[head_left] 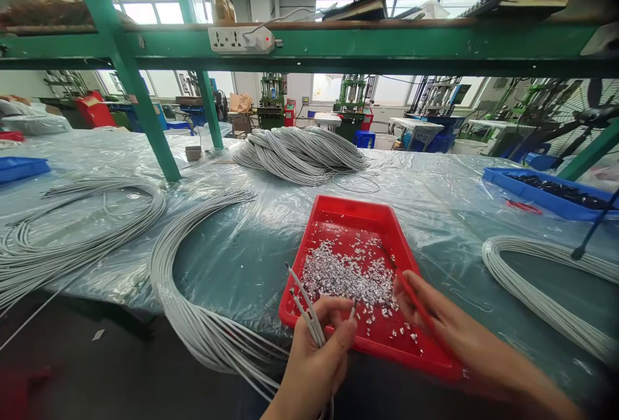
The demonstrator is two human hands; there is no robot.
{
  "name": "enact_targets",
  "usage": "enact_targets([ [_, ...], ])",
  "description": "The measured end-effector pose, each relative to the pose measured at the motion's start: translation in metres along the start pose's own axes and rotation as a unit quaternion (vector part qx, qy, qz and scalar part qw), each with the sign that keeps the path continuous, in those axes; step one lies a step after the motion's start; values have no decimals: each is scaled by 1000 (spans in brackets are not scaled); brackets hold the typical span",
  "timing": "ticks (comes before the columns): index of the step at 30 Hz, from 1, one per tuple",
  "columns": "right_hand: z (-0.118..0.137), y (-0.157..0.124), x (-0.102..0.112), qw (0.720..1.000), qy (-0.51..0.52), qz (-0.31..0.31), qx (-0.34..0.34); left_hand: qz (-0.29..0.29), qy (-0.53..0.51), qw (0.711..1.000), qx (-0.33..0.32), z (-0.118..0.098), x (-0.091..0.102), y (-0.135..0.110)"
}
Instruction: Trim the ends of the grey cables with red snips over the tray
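My left hand (319, 355) is closed on several white cables (309, 310), whose stripped dark ends point up. One cable end sticks out between its thumb and index finger. My right hand (440, 313) is wrapped round a slim red-handled tool (418, 300) with a dark tip; blur hides its exact kind. Both hands are over the near part of a red tray (353, 204). Many small shiny silver scraps (348, 271) lie scattered in it. Left of the tray, a curved bundle of white cables (167, 265) runs down past the table edge.
More cable coils lie at left (145, 207), at right (532, 304) and in a large heap (300, 152) behind the tray. A blue tray (498, 178) holds black parts. A green shelf frame (338, 46) with a power strip (242, 39) spans the table. Plastic sheeting (435, 188) covers the tabletop.
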State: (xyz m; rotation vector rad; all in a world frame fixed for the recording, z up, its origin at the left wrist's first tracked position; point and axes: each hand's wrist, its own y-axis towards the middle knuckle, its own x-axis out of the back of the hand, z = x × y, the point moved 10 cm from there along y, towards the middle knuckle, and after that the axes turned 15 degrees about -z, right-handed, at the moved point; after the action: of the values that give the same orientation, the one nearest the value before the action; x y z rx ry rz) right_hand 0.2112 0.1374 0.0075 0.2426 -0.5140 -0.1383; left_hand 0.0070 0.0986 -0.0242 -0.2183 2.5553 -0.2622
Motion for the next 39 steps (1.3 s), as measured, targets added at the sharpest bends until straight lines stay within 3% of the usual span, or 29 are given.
enact_targets([
  [6, -11, -65, -5, 984, -113, 117, 67, 18, 4, 1000, 14, 5, -5, -7],
  [10, 23, -63, -6, 980, -127, 123, 88, 43, 40, 998, 2, 7, -8, -10],
  [14, 45, -58, -14, 977, -101, 183, 40, 81, 48, 995, -9, 5, -12, -12],
  [18, 41, -62, -14, 979, -28, 200, -15, 96, 54, 994, 12, 8, -12, -12],
  [23, 36, -67, -20, 970, 11, 237, -60, 102, 44, 994, -6, 6, -12, -11],
  [26, 41, -68, -24, 969, 65, 223, -81, 111, 44, 993, 2, 5, -14, -12],
  [31, 55, -61, -20, 994, 33, 103, -29, 130, 63, 989, 8, -4, -20, -17],
  [39, 55, -64, -17, 985, -97, 138, 28, 121, 114, 986, -27, -8, -15, -10],
])
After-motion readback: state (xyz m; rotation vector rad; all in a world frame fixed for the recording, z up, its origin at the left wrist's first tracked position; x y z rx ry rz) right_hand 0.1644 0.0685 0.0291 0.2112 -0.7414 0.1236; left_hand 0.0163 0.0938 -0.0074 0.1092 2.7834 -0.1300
